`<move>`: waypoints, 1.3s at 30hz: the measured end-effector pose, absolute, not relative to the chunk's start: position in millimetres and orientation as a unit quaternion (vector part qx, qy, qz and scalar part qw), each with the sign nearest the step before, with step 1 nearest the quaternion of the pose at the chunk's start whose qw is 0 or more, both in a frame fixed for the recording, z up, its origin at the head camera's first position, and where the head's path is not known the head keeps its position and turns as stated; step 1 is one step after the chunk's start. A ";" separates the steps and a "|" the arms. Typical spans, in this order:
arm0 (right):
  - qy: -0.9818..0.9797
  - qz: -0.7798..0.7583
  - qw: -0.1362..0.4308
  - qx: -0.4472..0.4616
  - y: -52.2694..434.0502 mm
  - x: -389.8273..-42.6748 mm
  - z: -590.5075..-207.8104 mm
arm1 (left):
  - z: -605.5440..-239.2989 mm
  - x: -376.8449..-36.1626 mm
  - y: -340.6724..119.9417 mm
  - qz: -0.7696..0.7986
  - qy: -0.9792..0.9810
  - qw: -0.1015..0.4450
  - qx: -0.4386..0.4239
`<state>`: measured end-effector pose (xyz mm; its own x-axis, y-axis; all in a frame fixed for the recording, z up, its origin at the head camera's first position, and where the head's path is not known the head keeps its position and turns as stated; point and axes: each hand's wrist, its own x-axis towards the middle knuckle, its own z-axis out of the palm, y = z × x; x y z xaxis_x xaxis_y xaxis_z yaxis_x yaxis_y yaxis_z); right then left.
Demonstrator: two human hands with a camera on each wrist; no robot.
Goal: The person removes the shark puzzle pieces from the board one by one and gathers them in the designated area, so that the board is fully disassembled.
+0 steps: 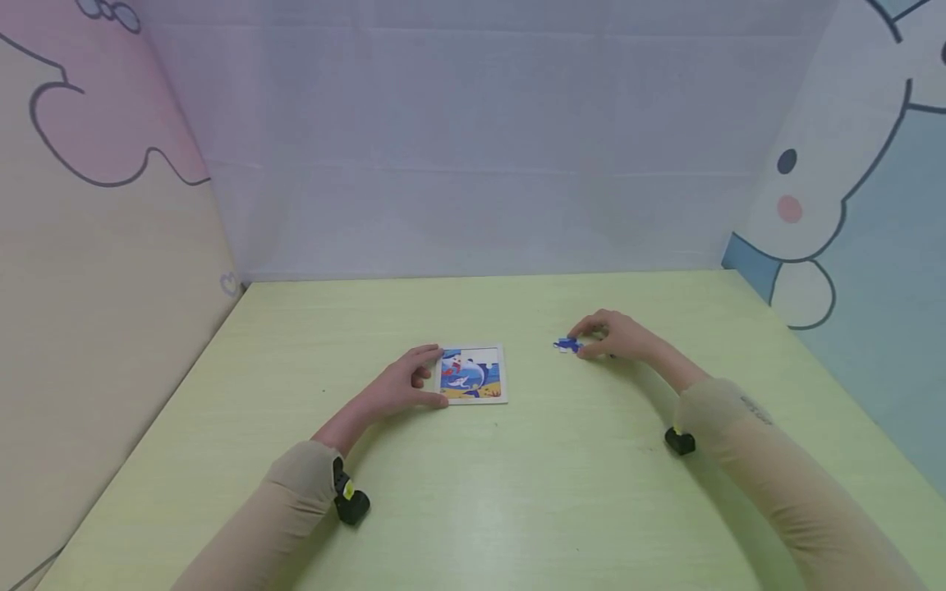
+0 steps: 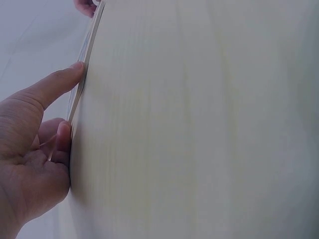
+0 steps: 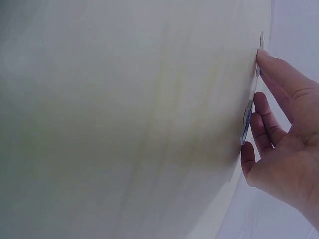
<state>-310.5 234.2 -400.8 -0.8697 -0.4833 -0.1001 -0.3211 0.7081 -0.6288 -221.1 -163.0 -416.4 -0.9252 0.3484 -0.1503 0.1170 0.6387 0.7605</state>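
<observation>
A small square jigsaw puzzle (image 1: 470, 376) with a white frame and a sea-animal picture lies on the table. My left hand (image 1: 402, 384) holds its left side, thumb at the near corner and index finger at the far corner. In the left wrist view the thumb rests on the edge of the puzzle frame (image 2: 85, 74). To the right, my right hand (image 1: 617, 336) has its thumb and index finger on either side of a blue and white puzzle piece (image 1: 566, 345). In the right wrist view another puzzle piece (image 3: 246, 122) lies flat beneath the curled fingers.
The pale yellow-green table (image 1: 473, 509) reaches back to a white cloth wall (image 1: 473, 148). Cartoon-printed panels stand on the left (image 1: 96, 246) and right (image 1: 887, 287). Black wrist cameras hang at both cuffs, close over the tabletop.
</observation>
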 end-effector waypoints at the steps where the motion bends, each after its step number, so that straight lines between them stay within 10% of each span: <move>1: 0.915 -0.311 0.130 -0.221 234.3 -310.7 -401.0 | -416.6 -221.0 -162.8 0.406 0.893 0.143 0.131; 39: 0.935 -0.242 0.104 -0.238 159.5 -313.1 -380.0 | -423.9 -224.6 -163.0 0.402 0.898 0.135 0.119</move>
